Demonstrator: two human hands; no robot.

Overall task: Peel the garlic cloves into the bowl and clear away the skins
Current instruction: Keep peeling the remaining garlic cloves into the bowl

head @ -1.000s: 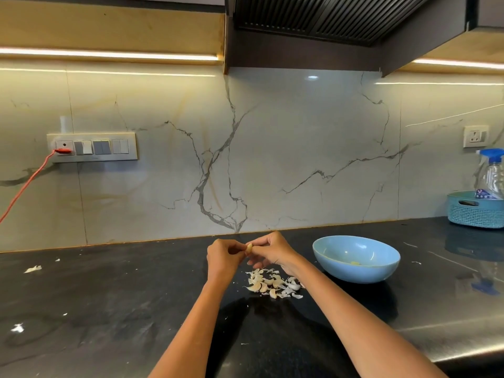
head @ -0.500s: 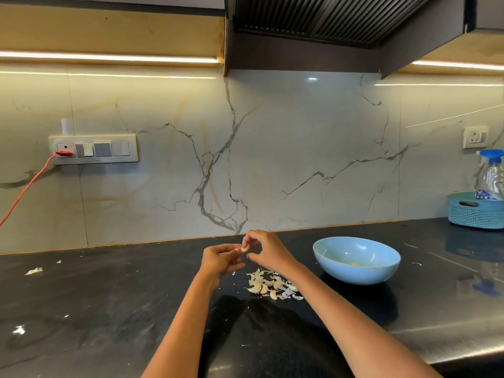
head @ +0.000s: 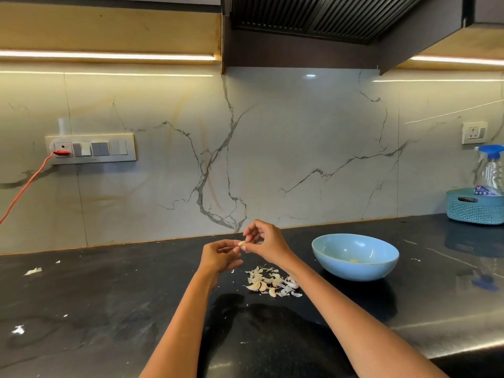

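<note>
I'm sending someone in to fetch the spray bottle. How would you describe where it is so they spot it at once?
Follow the black countertop to its far right end, where a teal woven basket sits against the marble wall. The spray bottle stands in that basket, below the wall socket. It is the only clear bottle there, with a blue trigger top.

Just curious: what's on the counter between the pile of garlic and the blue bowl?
Only bare black counter separates the garlic pile from the bowl, seen from the head camera.
</note>
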